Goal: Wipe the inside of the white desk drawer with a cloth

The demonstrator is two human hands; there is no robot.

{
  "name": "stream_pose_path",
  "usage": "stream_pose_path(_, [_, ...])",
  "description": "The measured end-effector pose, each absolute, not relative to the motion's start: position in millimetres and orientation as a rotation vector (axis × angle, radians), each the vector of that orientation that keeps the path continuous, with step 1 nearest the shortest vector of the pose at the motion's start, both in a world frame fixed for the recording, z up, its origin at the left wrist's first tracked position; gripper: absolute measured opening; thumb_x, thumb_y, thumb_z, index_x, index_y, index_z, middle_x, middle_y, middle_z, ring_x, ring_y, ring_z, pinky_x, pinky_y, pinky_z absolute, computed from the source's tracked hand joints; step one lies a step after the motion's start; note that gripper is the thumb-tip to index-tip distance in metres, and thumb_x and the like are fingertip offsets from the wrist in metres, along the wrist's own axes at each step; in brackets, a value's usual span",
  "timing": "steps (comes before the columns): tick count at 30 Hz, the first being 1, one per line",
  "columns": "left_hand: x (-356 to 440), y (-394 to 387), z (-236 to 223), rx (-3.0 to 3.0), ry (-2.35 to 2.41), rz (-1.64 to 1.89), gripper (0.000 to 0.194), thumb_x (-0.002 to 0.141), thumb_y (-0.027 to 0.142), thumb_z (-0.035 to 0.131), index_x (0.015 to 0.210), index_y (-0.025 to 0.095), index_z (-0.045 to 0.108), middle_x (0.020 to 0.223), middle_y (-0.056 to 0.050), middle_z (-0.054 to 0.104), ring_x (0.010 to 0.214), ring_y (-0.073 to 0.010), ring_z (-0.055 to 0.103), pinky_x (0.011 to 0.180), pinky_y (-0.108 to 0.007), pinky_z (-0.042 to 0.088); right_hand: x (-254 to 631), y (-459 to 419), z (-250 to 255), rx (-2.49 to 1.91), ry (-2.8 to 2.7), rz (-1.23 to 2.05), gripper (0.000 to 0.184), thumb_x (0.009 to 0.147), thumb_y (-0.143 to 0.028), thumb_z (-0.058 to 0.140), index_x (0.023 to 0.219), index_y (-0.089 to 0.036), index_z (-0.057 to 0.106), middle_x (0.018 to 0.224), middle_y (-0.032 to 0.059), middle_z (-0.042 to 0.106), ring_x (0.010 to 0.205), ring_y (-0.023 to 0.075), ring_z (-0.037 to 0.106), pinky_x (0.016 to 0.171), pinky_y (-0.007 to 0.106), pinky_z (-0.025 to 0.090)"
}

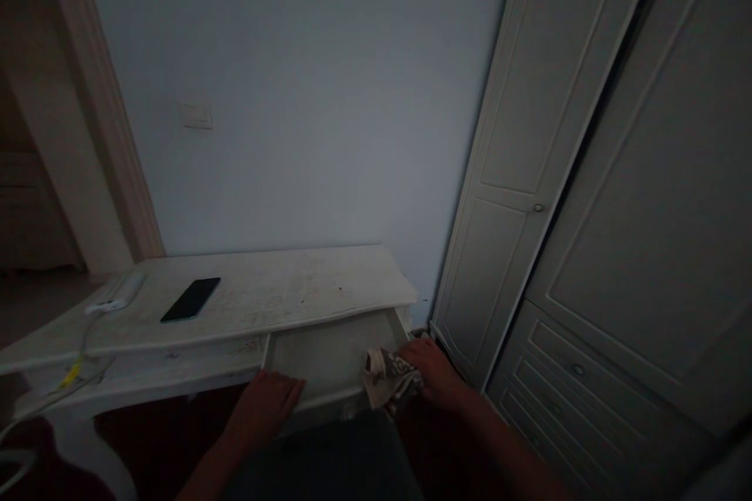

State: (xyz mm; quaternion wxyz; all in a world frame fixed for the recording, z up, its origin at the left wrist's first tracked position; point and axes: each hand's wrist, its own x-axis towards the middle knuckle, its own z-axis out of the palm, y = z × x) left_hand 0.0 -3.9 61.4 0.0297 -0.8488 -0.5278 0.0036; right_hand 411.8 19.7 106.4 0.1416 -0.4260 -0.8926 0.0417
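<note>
Far left of the pulled-out drawer point(323, 364) there's one door frame point(103, 94), running out of the picture at the top. Nearer in, one white box point(121, 293) lies on the desk point(294, 274), its cable point(85, 337) dropping over the edge past a small yellow piece point(71, 376); what the box is, I can't make out. One wall switch point(197, 116) sits above and left of the drawer, and below it one dark phone point(191, 300) lies flat on the desktop.

Now the left hand point(267, 403): fingers together, bent over the drawer's front left corner, holding nothing loose, the thumb out of sight. The drawer's pale floor shows between the hands, with one leg point(329, 458) just below its front, cut off by the bottom edge.

And here's the right hand point(432, 368), closed on one patterned cloth point(391, 380), bunched at the drawer's front right corner; the cloth hides that corner, and its fingertips are hard to see. To the right of the drawer stands one wardrobe point(505, 172), its top cut off; two knobs point(538, 207) show clearly, the lower ones lost in the gloom.
</note>
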Motion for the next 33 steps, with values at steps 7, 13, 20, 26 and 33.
stream_pose_path(7, [8, -11, 84, -2.635, -1.652, 0.139, 0.053, 0.098, 0.004, 0.041, 0.137, 0.022, 0.072, 0.126, -0.017, 0.079, 0.119, -0.0339, 0.073, 0.110, -0.055, 0.045, 303, 10, 89, -1.190, -2.657, 0.108, 0.052, 0.088, -0.040, 0.073, 0.137, -0.025, 0.064, 0.125, 0.0093, 0.072, 0.119, 0.0299, 0.059, 0.109, 0.046, 0.035])
stream_pose_path(13, [7, -13, 93, -2.661, -1.768, 0.109, 0.037, 0.101, 0.015, 0.043, 0.112, 0.020, 0.078, 0.116, -0.014, 0.081, 0.114, -0.0320, 0.074, 0.107, -0.049, 0.047, 274, 6, 81, -1.024, -2.646, 0.148, 0.060, 0.089, -0.039, 0.072, 0.147, -0.026, 0.058, 0.133, 0.0096, 0.070, 0.124, 0.0294, 0.058, 0.114, 0.047, 0.034])
stream_pose_path(20, [10, -14, 94, -2.650, -1.588, 0.266, 0.051, 0.101, 0.006, 0.036, 0.138, 0.019, 0.070, 0.130, -0.019, 0.077, 0.121, -0.0348, 0.072, 0.106, -0.054, 0.050, 395, 2, 113, -1.199, -2.418, 0.401, 0.049, 0.087, -0.031, 0.067, 0.135, -0.026, 0.072, 0.128, 0.0120, 0.074, 0.123, 0.0318, 0.064, 0.108, 0.049, 0.041])
stream_pose_path(26, [32, -12, 88, -2.762, -1.680, 0.090, 0.035, 0.110, 0.038, 0.045, 0.120, 0.023, 0.076, 0.122, -0.012, 0.079, 0.118, -0.0308, 0.073, 0.102, -0.044, 0.054, 479, -5, 119, -1.252, -1.561, 0.817, 0.048, 0.079, -0.054, 0.080, 0.116, -0.022, 0.080, 0.114, 0.0119, 0.083, 0.111, 0.0366, 0.073, 0.106, 0.055, 0.054])
stream_pose_path(33, [34, -22, 80, -2.795, -1.668, 0.166, 0.032, 0.108, 0.034, 0.048, 0.111, 0.022, 0.077, 0.117, -0.014, 0.080, 0.114, -0.0332, 0.075, 0.098, -0.045, 0.056, 496, -13, 67, -1.465, -0.964, 1.056, 0.060, 0.067, -0.067, 0.083, 0.105, -0.021, 0.077, 0.095, 0.0126, 0.084, 0.091, 0.0359, 0.080, 0.082, 0.048, 0.063])
